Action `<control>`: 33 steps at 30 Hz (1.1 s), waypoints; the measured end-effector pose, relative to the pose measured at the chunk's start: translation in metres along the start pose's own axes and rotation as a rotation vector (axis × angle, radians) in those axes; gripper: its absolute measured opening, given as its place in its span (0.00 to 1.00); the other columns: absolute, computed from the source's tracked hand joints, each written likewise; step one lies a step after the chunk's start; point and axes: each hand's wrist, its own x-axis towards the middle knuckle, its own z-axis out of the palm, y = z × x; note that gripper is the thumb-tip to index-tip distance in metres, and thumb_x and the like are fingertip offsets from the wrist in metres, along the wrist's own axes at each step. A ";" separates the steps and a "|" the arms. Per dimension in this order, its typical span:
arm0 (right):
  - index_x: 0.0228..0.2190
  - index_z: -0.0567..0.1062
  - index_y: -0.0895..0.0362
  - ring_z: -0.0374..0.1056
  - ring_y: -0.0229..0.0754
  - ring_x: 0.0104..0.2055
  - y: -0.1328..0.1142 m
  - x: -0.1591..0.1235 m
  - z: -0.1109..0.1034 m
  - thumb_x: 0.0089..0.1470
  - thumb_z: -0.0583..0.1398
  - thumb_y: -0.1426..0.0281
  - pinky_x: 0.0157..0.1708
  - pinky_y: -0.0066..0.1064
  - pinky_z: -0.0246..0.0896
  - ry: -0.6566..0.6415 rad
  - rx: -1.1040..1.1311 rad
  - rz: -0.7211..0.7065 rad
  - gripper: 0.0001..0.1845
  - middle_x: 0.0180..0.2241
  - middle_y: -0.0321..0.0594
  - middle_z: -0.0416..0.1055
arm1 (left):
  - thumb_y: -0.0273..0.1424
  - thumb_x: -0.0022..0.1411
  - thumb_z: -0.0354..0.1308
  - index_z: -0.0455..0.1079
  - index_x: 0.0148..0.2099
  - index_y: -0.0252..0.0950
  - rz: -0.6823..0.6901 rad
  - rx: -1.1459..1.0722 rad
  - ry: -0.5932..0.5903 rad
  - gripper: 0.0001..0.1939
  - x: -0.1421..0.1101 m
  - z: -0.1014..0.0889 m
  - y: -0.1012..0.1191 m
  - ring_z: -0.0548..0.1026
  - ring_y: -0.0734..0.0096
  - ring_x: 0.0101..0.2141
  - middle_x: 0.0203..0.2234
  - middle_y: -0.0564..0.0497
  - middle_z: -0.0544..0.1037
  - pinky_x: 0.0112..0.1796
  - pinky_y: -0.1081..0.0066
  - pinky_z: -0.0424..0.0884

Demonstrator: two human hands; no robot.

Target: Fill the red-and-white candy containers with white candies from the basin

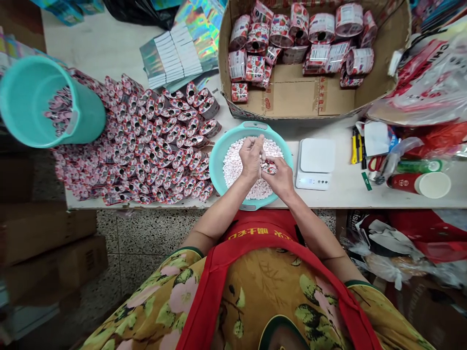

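Observation:
My right hand (pixel 279 176) pinches a small strawberry-printed packet (pixel 270 168) over a turquoise basin (pixel 216 165). Close beside it on the left, my left hand (pixel 251 156) is curled with its fingers drawn together. A few small pale pink tablets seem to show at its fingers, right by the packet's upper side. Many more of these tablets (pixel 231 163) fill the basin below both hands. The packet's opening is partly hidden by my fingers.
Rows of printed packets (pixel 156 141) cover the table's left side beside a turquoise bucket (pixel 89 114). Behind the basin stands a cardboard box (pixel 292 92) with printed rolls (pixel 321 26). A white scale (pixel 317 158) lies to the right, then a red paper cup (pixel 404 182).

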 end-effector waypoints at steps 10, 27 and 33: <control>0.45 0.79 0.52 0.71 0.47 0.51 0.023 -0.002 -0.007 0.42 0.73 0.60 0.56 0.41 0.65 -0.014 0.456 0.009 0.26 0.47 0.40 0.75 | 0.46 0.63 0.63 0.64 0.31 0.37 -0.083 -0.125 0.000 0.19 0.018 -0.041 0.026 0.58 0.84 0.15 0.18 0.59 0.62 0.16 0.79 0.52; 0.46 0.76 0.58 0.73 0.47 0.48 0.118 0.022 -0.100 0.43 0.70 0.55 0.54 0.43 0.68 0.494 0.235 0.208 0.31 0.47 0.47 0.76 | 0.49 0.66 0.55 0.71 0.58 0.35 0.172 1.519 -0.074 0.27 0.036 -0.048 -0.086 0.69 0.44 0.54 0.53 0.36 0.73 0.56 0.51 0.63; 0.50 0.73 0.56 0.65 0.55 0.59 0.126 0.065 -0.146 0.50 0.66 0.53 0.61 0.54 0.60 0.530 -0.215 0.008 0.30 0.54 0.53 0.69 | 0.41 0.60 0.60 0.75 0.36 0.41 0.103 1.155 -0.169 0.10 0.010 -0.056 -0.091 0.73 0.58 0.44 0.39 0.46 0.77 0.46 0.66 0.68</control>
